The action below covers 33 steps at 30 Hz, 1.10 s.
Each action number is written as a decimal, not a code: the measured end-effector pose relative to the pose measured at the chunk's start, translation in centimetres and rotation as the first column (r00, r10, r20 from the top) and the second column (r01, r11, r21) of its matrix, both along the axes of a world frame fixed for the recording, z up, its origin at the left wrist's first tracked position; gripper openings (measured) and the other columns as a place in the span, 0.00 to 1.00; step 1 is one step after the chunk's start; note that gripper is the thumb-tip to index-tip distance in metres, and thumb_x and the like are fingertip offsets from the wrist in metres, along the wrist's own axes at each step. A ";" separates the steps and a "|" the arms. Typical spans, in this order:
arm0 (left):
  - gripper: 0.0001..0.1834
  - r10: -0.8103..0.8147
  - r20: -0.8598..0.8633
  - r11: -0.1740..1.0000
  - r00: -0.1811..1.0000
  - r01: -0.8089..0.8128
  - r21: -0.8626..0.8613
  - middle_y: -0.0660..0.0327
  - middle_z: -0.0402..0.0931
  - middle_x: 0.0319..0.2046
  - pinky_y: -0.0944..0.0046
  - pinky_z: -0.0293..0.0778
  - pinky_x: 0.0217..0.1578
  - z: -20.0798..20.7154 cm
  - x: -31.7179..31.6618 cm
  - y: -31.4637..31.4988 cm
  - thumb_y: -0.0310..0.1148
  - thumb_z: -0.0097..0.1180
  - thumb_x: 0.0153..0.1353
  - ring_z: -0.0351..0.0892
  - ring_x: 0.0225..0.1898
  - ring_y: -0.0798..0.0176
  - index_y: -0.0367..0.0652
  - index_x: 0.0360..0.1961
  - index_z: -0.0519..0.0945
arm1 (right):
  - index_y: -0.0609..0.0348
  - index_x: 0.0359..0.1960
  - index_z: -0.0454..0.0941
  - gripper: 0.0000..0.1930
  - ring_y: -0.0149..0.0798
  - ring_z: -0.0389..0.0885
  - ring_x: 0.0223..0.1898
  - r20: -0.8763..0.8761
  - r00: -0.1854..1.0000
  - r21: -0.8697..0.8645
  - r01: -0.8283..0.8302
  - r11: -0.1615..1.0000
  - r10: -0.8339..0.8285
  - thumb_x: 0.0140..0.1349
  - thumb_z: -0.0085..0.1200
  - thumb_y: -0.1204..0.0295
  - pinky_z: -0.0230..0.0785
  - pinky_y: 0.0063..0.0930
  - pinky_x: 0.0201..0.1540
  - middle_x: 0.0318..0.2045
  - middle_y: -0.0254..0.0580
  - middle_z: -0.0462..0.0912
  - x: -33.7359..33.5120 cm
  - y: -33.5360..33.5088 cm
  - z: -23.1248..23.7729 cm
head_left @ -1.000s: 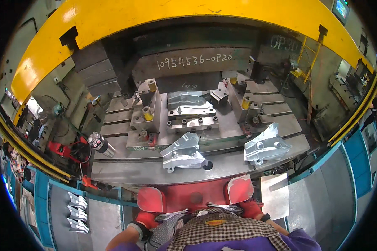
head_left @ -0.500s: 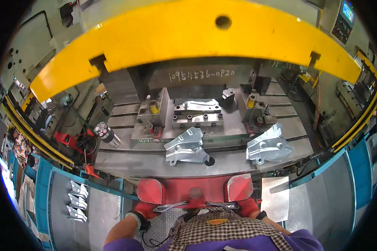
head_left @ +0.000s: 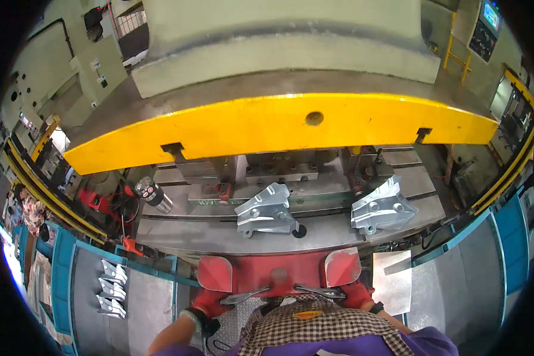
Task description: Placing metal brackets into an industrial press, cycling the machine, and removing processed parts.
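My left hand [head_left: 210, 302], in a red glove, is at the left end of a red control stand [head_left: 258, 270], beside its rounded guard. A slim grey metal tool [head_left: 246, 295], like tongs, reaches inward from its closed fingers. My right hand [head_left: 356, 295], also red-gloved, is by the right guard, closed at the end of a similar grey tool [head_left: 317, 291]. The guards and tools partly hide the fingers of both hands. Beyond the stand, a bent silver sheet-metal part [head_left: 266, 210] lies on the press bed, with another metal part [head_left: 384, 207] to its right.
The yellow-fronted press slide [head_left: 267, 124] hangs low over the lower die [head_left: 285, 175], hiding most of it. A steel flask [head_left: 153, 194] stands at the bed's left. Several small metal parts [head_left: 111, 289] rest on the left table; a flat plate [head_left: 391, 282] lies right of the stand.
The press slide has come down a long way, covering the die and the part on it. My hands remain at the stand, and the two parts on the bed stay in place.
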State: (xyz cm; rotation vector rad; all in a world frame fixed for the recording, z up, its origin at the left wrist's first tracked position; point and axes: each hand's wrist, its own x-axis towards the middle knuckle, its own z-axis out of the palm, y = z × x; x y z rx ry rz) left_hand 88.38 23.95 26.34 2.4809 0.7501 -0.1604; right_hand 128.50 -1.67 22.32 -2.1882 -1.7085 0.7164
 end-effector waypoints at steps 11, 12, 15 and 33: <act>0.26 0.238 0.592 0.856 0.770 0.122 -0.502 0.52 0.75 0.51 0.60 0.67 0.54 2.9 17.0 17.6 0.40 0.50 0.63 0.73 0.52 0.58 0.35 0.57 0.67 | 0.54 0.54 0.71 0.25 0.44 0.80 0.46 -0.527 0.795 -0.019 0.341 0.940 -0.300 0.56 0.56 0.58 0.70 0.34 0.48 0.45 0.48 0.80 -1.9 -0.6 1.2; 0.28 0.165 0.515 0.896 0.841 0.090 -0.435 0.51 0.75 0.50 0.59 0.68 0.52 4.5 19.8 20.5 0.40 0.52 0.60 0.74 0.51 0.55 0.37 0.59 0.66 | 0.55 0.53 0.72 0.23 0.43 0.80 0.45 -0.528 0.779 -0.012 0.389 0.921 -0.336 0.57 0.56 0.59 0.71 0.33 0.47 0.44 0.48 0.81 -1.9 -0.5 0.4; 0.32 0.034 0.316 0.978 0.948 0.034 -0.207 0.49 0.77 0.45 0.57 0.72 0.46 7.6 24.9 25.1 0.39 0.59 0.54 0.77 0.47 0.46 0.42 0.60 0.66 | 0.60 0.49 0.72 0.17 0.32 0.78 0.33 -0.828 0.466 -0.021 0.529 0.848 -0.311 0.64 0.49 0.62 0.70 0.27 0.37 0.34 0.39 0.80 -2.6 1.0 5.0; 0.21 0.489 0.420 0.612 0.764 0.042 -0.790 0.66 0.75 0.30 0.72 0.63 0.25 6.2 18.5 15.6 0.46 0.46 0.66 0.68 0.25 0.75 0.42 0.49 0.75 | 0.59 0.39 0.75 0.19 0.23 0.66 0.14 -0.883 0.180 -0.110 0.819 0.563 -0.434 0.69 0.41 0.55 0.59 0.17 0.16 0.16 0.29 0.70 9.6 -3.7 6.7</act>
